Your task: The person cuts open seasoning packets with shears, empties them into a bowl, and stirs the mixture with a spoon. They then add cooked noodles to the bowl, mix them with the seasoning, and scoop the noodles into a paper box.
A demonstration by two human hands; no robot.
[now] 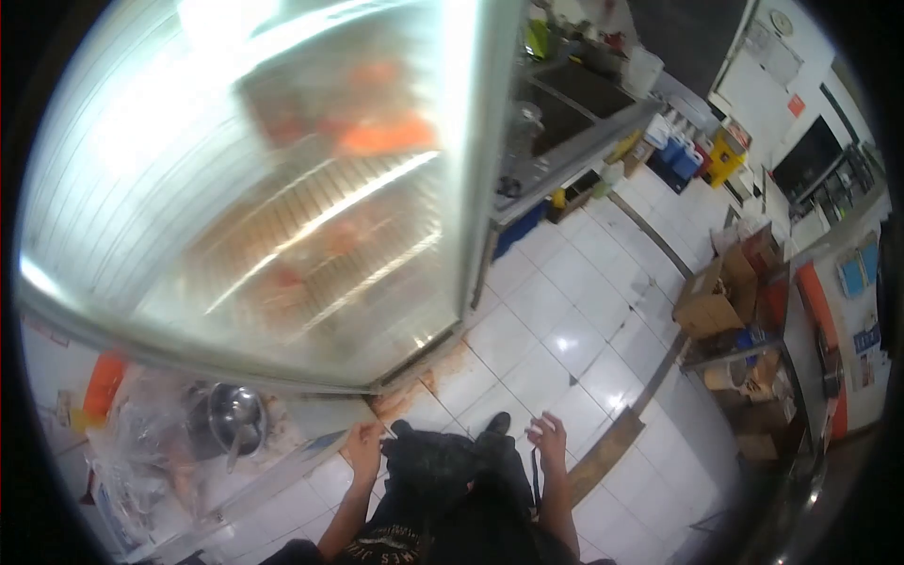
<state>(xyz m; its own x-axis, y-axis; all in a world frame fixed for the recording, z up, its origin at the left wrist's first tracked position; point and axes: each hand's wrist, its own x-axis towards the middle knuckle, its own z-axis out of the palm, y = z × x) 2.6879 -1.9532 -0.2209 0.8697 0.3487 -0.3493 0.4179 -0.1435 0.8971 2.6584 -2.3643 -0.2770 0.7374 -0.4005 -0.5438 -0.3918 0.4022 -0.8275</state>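
Observation:
My left hand [363, 446] hangs in front of my body with loosely bent fingers, close to the lower corner of a tall glass-fronted fridge [457, 188]; nothing shows in it. On my other side, my right hand [549, 439] is raised over the tiled floor, fingers apart and slightly curled, holding nothing visible. Behind the glass are wire shelves [311, 226] with blurred orange and red items [386, 137]. Left of my left hand, a metal bowl [226, 411] with a spoon-like utensil [235, 447] stands on a low white surface [282, 443], among clear plastic bags [141, 443].
White floor tiles [527, 339] stretch ahead, with reddish-brown stains [447, 372] by the fridge base. A dark counter [574, 104] runs along the far side. Blue and white jugs [673, 151] stand beyond it. To the right are a cardboard box [711, 297] and a shelf unit [753, 377].

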